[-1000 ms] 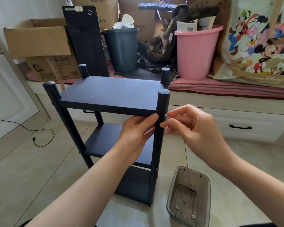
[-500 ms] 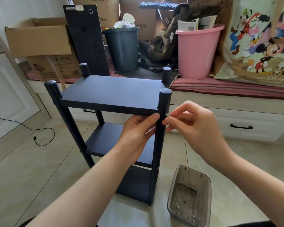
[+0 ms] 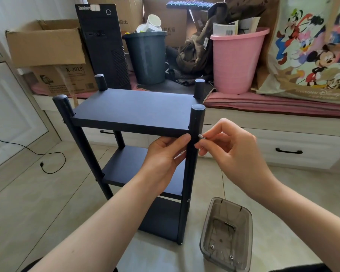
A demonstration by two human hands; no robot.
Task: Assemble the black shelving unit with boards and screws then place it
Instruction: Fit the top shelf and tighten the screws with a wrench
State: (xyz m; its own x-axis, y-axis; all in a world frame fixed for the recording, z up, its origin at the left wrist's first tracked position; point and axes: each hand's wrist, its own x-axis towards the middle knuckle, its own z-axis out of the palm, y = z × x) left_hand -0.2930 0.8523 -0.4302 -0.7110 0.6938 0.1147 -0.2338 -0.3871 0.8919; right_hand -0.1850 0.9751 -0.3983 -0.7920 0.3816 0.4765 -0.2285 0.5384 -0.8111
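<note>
Right hand [image 3: 232, 146] has crept in w/ the screw [image 3: 201, 137], tip now basically at the front-right post [image 3: 193, 154], just outside the pinch. Thumb + forefinger nip it. Left hand [image 3: 165, 154] curls under the top board [image 3: 133, 110] to steady it, imo. Shelving unit [image 3: 137, 163] stands upright on the floor.

A: how's the left hand [image 3: 165, 154] sitting?
B: forearm reaching forward, fingers curled, thumb stretched up and right.
A: and the right hand [image 3: 230, 148]?
B: raised just beside it, fingertips [image 3: 199, 147] pinched together, wrist bent.
</note>
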